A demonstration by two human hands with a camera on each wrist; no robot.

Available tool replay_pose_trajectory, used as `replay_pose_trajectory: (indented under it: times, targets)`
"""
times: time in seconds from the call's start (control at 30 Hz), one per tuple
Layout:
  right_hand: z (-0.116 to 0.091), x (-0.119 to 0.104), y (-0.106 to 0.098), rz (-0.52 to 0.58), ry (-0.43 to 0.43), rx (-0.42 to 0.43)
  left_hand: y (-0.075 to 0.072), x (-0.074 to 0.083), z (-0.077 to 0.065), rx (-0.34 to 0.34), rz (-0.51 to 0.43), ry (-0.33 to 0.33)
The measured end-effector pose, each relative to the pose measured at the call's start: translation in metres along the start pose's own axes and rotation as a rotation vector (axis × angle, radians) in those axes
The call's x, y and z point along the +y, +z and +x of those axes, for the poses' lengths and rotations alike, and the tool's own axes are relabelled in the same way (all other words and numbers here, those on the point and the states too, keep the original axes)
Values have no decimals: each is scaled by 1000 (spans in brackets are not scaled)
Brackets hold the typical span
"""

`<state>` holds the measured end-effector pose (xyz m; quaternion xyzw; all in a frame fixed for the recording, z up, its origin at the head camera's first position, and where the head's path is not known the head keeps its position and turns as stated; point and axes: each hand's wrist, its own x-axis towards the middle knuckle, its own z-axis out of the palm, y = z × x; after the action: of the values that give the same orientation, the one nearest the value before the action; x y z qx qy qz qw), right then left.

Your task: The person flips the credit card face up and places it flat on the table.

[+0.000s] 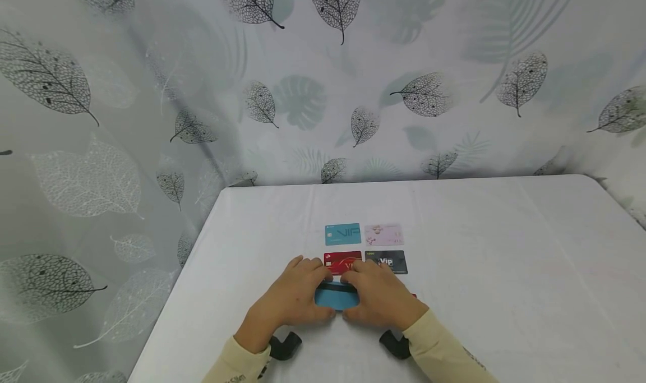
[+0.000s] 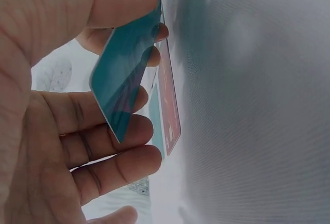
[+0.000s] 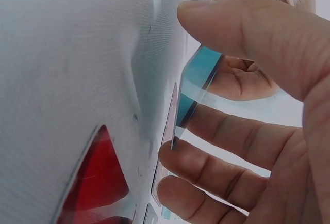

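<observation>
Both hands hold a blue plastic card (image 1: 336, 299) with a dark stripe, tilted over the white table. My left hand (image 1: 299, 292) pinches one end, thumb on the near edge and fingers behind. At the other end, my right hand (image 1: 379, 295) grips it the same way. The card (image 2: 121, 74) shows its teal face in the left wrist view. Just beyond the fingertips lie a red VIP card (image 1: 337, 261) and a black Vip card (image 1: 398, 261), each partly covered by the hands. Another red card (image 3: 100, 175) lies beside my right hand.
Farther back lie a teal VIP card (image 1: 343, 234) and a pink flowered card (image 1: 384, 235), side by side. A white cloth covers the table (image 1: 504, 271). Leaf-patterned curtains (image 1: 303, 119) hang behind it and to the left. Black wrist mounts (image 1: 285, 346) sit under both sleeves.
</observation>
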<state>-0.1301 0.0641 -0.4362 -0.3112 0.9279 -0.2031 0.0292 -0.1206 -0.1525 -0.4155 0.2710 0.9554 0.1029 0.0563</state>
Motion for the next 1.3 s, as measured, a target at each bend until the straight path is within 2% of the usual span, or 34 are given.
replay_pose_trajectory:
  times: [0.27, 0.67, 0.93, 1.3]
  targets:
    - [0, 2, -1, -6, -1, 2, 0, -5, 1, 11, 0, -29]
    - [1, -1, -4, 14, 12, -18, -3, -6, 0, 45, -69, 2]
    - [2, 1, -3, -6, 2, -14, 0, -11, 3, 43, -185, 20]
    - [1, 1, -4, 14, -3, -16, 0, -13, 5, 31, -407, 25]
